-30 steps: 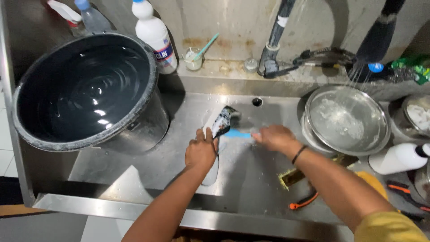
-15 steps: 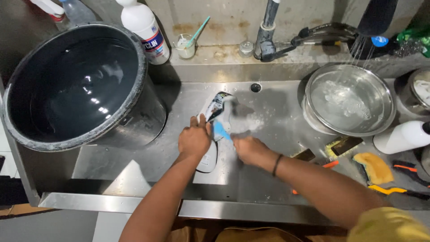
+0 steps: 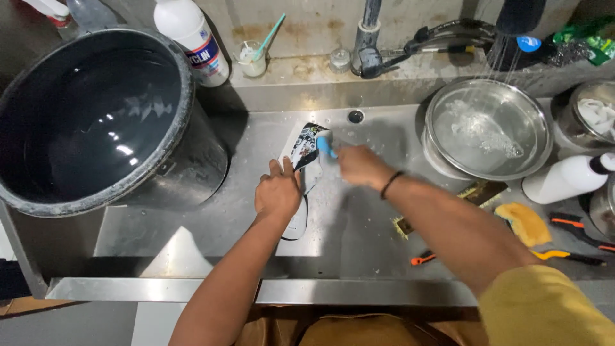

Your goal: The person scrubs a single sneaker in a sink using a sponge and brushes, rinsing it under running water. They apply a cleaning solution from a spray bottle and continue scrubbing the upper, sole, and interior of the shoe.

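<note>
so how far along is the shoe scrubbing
Midway, it seems. Done: the shoe lies wet in the sink, and the steel bowl holds water. In hand: the left hand pins the shoe while the right hand works a blue brush at its far end. Left: possibly rinsing.

I see a white shoe (image 3: 306,168) with a black-and-white printed pattern on its upper and a dark edge line, and against it a light blue brush (image 3: 326,146); my right hand (image 3: 360,165) has a black band (image 3: 389,184) at the wrist and a mustard-yellow sleeve (image 3: 551,307) further up. I note the grey steel sink (image 3: 359,224), a black bucket (image 3: 96,115) of dark water, and a shiny silver bowl (image 3: 488,128). I also see a white bottle (image 3: 192,38), a yellow sponge (image 3: 525,221), and orange-and-black tool handles (image 3: 570,227).
</note>
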